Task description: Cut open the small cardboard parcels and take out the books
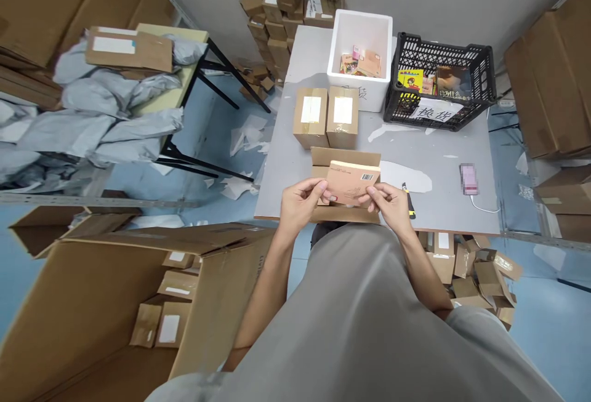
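Observation:
My left hand (302,204) and my right hand (386,204) pinch a small peach-coloured book (351,181) by its two lower corners. A barcode is printed on the side of the book facing me. Directly beneath it stands an open cardboard box (346,154) with its flaps spread, at the table's front edge. The book hides most of the box's inside. To the right of my right hand lies a box cutter (409,200) with a yellow and black handle.
Two taped cartons (311,117) stand behind the open box. Farther back are a white foam box (360,91) and a black plastic crate (438,112), both holding books. A phone (469,179) with a cable lies at right. A large carton (221,291) stands at lower left.

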Motion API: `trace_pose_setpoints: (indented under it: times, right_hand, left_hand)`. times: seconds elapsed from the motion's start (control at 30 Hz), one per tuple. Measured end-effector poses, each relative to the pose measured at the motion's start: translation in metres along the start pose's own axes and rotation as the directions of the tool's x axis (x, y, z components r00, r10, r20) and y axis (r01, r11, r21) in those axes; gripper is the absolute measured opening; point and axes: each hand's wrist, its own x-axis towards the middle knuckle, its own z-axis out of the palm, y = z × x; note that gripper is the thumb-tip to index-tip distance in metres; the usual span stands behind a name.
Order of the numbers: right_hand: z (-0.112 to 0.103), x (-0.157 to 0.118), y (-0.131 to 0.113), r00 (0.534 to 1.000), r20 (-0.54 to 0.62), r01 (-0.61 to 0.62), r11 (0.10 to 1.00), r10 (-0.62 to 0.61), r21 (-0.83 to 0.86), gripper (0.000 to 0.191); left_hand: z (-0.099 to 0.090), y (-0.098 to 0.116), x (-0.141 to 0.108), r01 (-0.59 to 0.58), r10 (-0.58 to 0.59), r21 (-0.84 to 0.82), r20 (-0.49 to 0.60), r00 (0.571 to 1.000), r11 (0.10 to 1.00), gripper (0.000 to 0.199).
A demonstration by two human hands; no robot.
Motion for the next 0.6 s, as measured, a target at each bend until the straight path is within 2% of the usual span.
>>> trace_pose_setpoints:
  times: [0.17, 0.27, 0.33, 0.5, 0.6]
  right_hand:
    - [-0.001, 0.002, 0.005, 0.998, 0.054, 0.013, 0.999, -0.014, 0.031, 0.067]
    - [-0.006, 0.006, 0.015, 0.996, 0.085, 0.006, 0.997, -0.012, 0.074, 0.063]
    - [-0.006, 0.011, 0.024, 0.996, 0.089, 0.010, 0.997, -0.017, 0.081, 0.057]
    - [0.005, 0.037, 0.045, 0.996, 0.084, 0.015, 0.987, -0.029, 0.161, 0.061]
    - [0.016, 0.047, 0.054, 0.998, 0.051, -0.032, 0.984, 0.024, 0.176, 0.061]
  left_hand:
    - [-0.001, 0.003, -0.002, -0.040, 0.041, 0.048, -0.015, 0.999, 0.998, 0.061]
    - [-0.001, 0.003, -0.003, -0.141, 0.139, 0.113, 0.026, 0.990, 0.984, 0.060]
    - [0.003, 0.002, -0.004, -0.229, 0.223, 0.167, 0.054, 0.973, 0.959, 0.051]
    - [0.033, 0.003, -0.012, -0.430, 0.428, 0.310, 0.077, 0.900, 0.848, 0.028]
    - [0.063, 0.005, -0.021, -0.555, 0.534, 0.449, 0.185, 0.825, 0.701, 0.025]
